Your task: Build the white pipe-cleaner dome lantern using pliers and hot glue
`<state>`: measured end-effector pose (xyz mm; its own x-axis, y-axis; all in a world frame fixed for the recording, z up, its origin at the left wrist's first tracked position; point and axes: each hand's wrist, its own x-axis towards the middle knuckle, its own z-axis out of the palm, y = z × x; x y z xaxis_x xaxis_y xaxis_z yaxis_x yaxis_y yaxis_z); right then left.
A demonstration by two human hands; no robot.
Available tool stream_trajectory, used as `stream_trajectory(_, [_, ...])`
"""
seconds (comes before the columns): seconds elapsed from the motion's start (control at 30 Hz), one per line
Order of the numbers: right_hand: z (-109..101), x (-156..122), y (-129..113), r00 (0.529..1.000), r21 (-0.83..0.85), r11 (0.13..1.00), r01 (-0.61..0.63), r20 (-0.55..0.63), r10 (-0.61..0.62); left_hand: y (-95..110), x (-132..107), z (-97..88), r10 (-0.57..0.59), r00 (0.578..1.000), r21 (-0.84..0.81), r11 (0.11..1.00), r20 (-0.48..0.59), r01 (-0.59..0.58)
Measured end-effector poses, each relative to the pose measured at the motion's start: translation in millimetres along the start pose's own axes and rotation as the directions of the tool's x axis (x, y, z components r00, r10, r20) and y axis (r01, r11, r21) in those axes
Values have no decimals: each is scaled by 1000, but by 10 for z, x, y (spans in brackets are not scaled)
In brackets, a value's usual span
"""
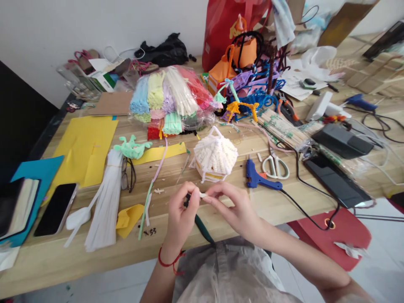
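Observation:
My left hand (pixel 180 212) is closed on a dark green pipe cleaner (pixel 202 227) that trails down toward my lap. My right hand (pixel 230 206) pinches a small white piece (pixel 202 195) against the stem's top end, fingertips of both hands touching. Just behind my hands sits a white fuzzy basket-like craft (pixel 215 156) with a thin handle. A blue glue gun (pixel 257 178) lies right of it, its black cord running off the table edge. White-handled scissors (pixel 276 167) lie beside the gun.
A bundle of white pipe cleaners (pixel 105 202), a phone (pixel 56 208), yellow paper (pixel 83 147) and a notebook (pixel 17 206) lie left. Bagged coloured pipe cleaners (pixel 170 99), a red bag (pixel 227 25) and craft clutter fill the back. Black devices (pixel 339 179) lie right.

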<state>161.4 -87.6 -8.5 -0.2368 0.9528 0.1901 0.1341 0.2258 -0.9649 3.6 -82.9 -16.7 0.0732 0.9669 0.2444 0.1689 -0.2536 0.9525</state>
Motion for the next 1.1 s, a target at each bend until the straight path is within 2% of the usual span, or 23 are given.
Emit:
stream_trajectory(0.03, [-1,-8,17,978,-229,953,197,-21,-207,3,-15,20,-65,997,-12,998,-33,65])
stream_trajectory(0.1, [-20,-10,55,877,-528,728,438,73,-474,6,-34,52,-148,986,-39,989,-82,145])
stream_trajectory(0.17, [-41,-1,84,821,-639,578,508,156,-549,4,-43,70,-174,980,-62,984,-91,169])
stream_trajectory(0.23, [-48,9,89,827,-637,588,499,149,-542,3,-46,69,-172,982,-69,984,-77,167])
stream_trajectory(0.3, [-41,17,71,894,-506,757,413,66,-444,2,-44,53,-149,988,-62,987,-40,147])
stream_trajectory(0.37, [-36,33,44,986,-203,966,160,-6,-164,-5,-34,25,-106,994,-47,993,22,107])
stream_trajectory(0.4, [-39,46,34,1000,-3,1000,-22,16,22,-12,-24,9,-74,996,-42,996,57,76])
stream_trajectory(0.43, [-45,63,28,977,195,958,-211,80,198,-22,-12,-7,-38,995,-38,998,89,41])
stream_trajectory(0.47, [-53,84,29,923,369,846,-384,186,338,-35,3,-21,-3,993,-36,999,117,7])
stream_trajectory(0.5, [-64,106,35,850,503,685,-527,316,422,-49,20,-34,31,989,-38,999,142,-26])
stream_trajectory(0.6, [-80,158,70,639,625,188,-758,653,406,-87,71,-53,100,975,-78,993,197,-86])
stream_trajectory(0.63, [-76,162,79,598,610,97,-786,712,368,-97,84,-54,115,971,-103,990,212,-95])
stream_trajectory(0.67, [-68,158,85,586,602,70,-795,734,343,-103,92,-51,125,967,-127,987,221,-99])
stream_trajectory(0.7, [-55,147,86,612,615,111,-780,714,340,-106,96,-47,128,967,-144,985,222,-98])
stream_trajectory(0.73, [-42,129,83,665,632,221,-743,659,352,-107,95,-41,121,970,-147,985,210,-91])
stream_trajectory(0.8, [-19,84,73,818,568,591,-573,447,363,-98,82,-27,79,987,-112,992,142,-63])
stream_trajectory(0.83, [-12,63,69,897,441,789,-428,317,309,-90,73,-20,46,994,-79,996,96,-39])
stream_trajectory(0.87, [-10,47,70,956,252,933,-256,209,206,-80,63,-13,12,999,-45,999,49,-10])
stream_trajectory(0.9, [-12,36,74,987,34,996,-80,143,74,-70,54,-6,-20,1000,-14,1000,10,20])
stream_trajectory(0.93, [-17,32,82,991,-171,982,79,120,-58,-60,46,-1,-50,999,10,999,-17,50])
stream_trajectory(1.0, [-31,38,101,954,-437,848,301,147,-263,-47,37,5,-94,995,31,995,-31,95])
stream_trajectory(1.03, [-37,45,107,934,-489,796,356,160,-319,-45,35,6,-104,994,28,994,-21,105])
stream_trajectory(1.1, [-44,58,104,926,-456,806,377,154,-346,-48,36,-1,-102,994,12,995,27,102])
